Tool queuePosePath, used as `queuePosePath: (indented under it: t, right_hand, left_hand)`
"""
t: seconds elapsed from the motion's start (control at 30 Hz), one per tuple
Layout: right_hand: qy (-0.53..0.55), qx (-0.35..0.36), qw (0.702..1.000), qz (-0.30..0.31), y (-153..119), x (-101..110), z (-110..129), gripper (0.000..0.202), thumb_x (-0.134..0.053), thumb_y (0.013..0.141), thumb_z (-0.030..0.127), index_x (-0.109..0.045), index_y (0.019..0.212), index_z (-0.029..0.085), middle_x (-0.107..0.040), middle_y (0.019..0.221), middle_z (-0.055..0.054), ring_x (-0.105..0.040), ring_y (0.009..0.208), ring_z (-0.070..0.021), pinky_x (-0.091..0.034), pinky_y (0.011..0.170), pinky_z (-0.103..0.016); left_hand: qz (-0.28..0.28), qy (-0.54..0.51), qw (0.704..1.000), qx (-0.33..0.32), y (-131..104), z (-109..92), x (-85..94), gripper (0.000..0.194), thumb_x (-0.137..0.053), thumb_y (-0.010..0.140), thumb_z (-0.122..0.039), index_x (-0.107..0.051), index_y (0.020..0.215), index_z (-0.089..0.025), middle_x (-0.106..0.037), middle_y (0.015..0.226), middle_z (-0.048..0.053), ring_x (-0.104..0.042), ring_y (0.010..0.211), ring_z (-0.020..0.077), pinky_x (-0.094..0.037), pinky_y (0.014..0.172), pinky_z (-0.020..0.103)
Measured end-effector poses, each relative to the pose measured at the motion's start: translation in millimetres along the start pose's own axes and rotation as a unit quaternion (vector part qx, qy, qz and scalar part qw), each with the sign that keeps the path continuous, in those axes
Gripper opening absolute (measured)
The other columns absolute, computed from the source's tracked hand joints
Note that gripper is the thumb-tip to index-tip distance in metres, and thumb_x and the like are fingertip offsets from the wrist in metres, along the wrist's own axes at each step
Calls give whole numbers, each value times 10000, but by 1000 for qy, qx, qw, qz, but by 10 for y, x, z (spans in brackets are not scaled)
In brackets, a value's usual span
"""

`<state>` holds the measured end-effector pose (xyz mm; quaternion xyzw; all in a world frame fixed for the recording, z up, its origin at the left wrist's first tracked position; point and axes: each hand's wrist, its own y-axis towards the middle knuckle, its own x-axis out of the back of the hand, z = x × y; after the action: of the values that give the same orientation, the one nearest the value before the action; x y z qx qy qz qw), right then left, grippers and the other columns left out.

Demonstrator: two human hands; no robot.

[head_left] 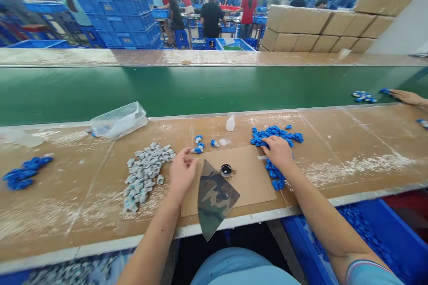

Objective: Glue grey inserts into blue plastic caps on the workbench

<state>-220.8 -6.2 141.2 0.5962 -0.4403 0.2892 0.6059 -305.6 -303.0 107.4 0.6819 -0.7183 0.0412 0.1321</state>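
Observation:
My left hand (182, 170) has its thumb and index finger apart, the index fingertip touching a small blue-and-white plastic part (197, 149) on the table. Two similar assembled parts lie just beyond it. My right hand (278, 151) reaches into the pile of blue plastic parts (272, 131), fingers bent together at its near left edge; the piece at the fingertips is mostly hidden. Between my hands, a camouflage-patterned cloth piece (216, 198) and a small round black-topped object (226, 170) rest on a cardboard sheet (254, 182). Left of my left hand spreads a heap of grey plastic parts (147, 173).
A clear plastic tub (120, 120) lies tilted by the green conveyor belt (207, 89). A small white piece (230, 123) stands on the table. Another person's hand (406, 96) is at the belt, far right. Blue bins (388, 231) sit below the table edge.

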Motion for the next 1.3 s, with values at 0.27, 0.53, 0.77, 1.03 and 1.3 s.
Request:
queuePosePath:
  t: [0.27, 0.53, 0.77, 1.03, 1.3]
  right_hand:
    - [264, -121, 954, -71, -84, 88, 26, 328, -528, 729, 354, -690, 937, 159, -660, 798, -90, -609, 640, -192, -515, 665, -350]
    - [490, -69, 869, 6, -241, 124, 385, 317, -633, 721, 367, -685, 926, 131, -672, 839, -95, -628, 680, -156, -535, 627, -270]
    - [464, 96, 880, 45, -332, 227, 698, 197, -568, 843, 224, -687, 984, 156, -688, 917, -54, -651, 843, -139, -533, 766, -251]
    - [378, 175, 909, 35, -267, 232, 820, 152, -596, 835, 140, -670, 967, 147, -685, 893, -29, -628, 811, -134, -489, 711, -236]
    - [332, 228, 915, 16, -235, 169, 834, 191, -553, 871, 159, -679, 1015, 141, -677, 877, -40, -620, 805, -141, -487, 701, -233]
  left_hand:
    - [-124, 222, 954, -159, -468, 431, 413, 268, -464, 809, -279, -640, 938, -122, -620, 910, 138, -553, 889, 248, -437, 812, 388]
    - [-143, 317, 924, -159, -362, 625, 611, 281, -394, 809, -236, -645, 882, -135, -617, 883, 147, -537, 841, 263, -412, 802, 404]
    - [-129, 268, 937, -183, -439, 542, 571, 321, -390, 825, -273, -622, 981, -116, -589, 916, 151, -546, 873, 246, -439, 810, 392]
    - [-3, -167, 985, 31, -675, 265, 275, 402, -697, 610, -385, -604, 901, -124, -595, 800, 56, -563, 748, 129, -477, 708, 235]
    - [61, -314, 935, 153, -823, 63, -39, 420, -806, 489, -314, -590, 786, -109, -594, 698, 5, -550, 579, 81, -484, 570, 202]
